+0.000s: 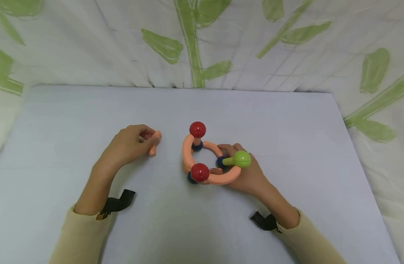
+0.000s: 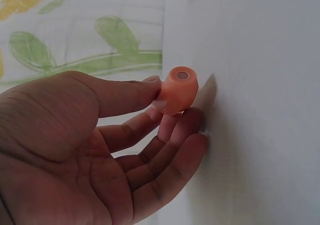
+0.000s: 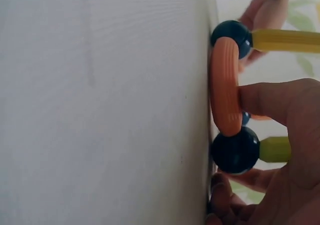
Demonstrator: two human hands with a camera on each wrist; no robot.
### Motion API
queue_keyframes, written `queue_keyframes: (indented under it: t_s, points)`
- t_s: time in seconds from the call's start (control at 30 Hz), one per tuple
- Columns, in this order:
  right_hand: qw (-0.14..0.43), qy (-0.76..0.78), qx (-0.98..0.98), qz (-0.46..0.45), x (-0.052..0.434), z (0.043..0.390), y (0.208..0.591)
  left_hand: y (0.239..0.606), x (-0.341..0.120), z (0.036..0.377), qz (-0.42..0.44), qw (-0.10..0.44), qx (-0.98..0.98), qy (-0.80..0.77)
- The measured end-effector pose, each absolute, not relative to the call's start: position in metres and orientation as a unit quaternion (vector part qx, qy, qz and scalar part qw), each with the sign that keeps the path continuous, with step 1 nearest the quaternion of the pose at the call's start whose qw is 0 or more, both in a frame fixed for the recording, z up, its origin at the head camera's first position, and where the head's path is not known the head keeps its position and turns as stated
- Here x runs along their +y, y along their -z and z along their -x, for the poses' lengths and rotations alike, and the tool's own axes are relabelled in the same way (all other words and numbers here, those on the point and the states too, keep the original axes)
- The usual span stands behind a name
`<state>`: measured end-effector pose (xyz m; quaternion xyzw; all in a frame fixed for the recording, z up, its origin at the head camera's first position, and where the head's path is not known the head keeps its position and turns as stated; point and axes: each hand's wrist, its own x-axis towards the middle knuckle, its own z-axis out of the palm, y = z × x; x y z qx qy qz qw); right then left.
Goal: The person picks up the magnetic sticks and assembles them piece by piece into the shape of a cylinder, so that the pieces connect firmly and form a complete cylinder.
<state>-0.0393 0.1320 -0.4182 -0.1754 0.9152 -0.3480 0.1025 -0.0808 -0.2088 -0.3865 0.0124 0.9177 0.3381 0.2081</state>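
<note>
A toy ring [image 1: 208, 161] of orange curved pieces joined by dark blue balls stands on the pale table [image 1: 287, 121]. Two red balls [image 1: 197, 129] on short posts rise from it, and a green ball [image 1: 241, 159] on a stick leans at its right. My right hand [image 1: 223, 160] grips the ring's right side; in the right wrist view its thumb [image 3: 270, 101] presses a ribbed orange curve [image 3: 225, 85] between two blue balls [image 3: 234, 150]. My left hand [image 1: 145, 141], apart to the left, pinches a loose orange piece [image 1: 153, 143], whose end [image 2: 179, 90] is held between thumb and fingers.
A white cloth with green leaf prints [image 1: 188, 44] hangs behind the table and drapes down both sides. Black straps [image 1: 117, 203] sit at both wrists. Bare table surface lies in front of and around the hands.
</note>
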Motion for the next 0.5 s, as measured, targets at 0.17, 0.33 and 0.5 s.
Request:
queue_keyframes:
  t_s: [0.17,0.33,0.5]
  points:
    - [0.085,0.353,0.912,0.194,0.129,0.041,0.419,0.386,-0.210,0.080,-0.012,0.210,0.916,-0.342]
    - [0.111,0.362,0.901,0.210,0.133,0.043,0.416,0.387,-0.210,0.081,-0.011,0.211,0.917,-0.339]
    - [0.160,0.381,0.886,0.209,0.139,0.047,0.415,0.387,-0.212,0.080,-0.015,0.218,0.912,-0.348]
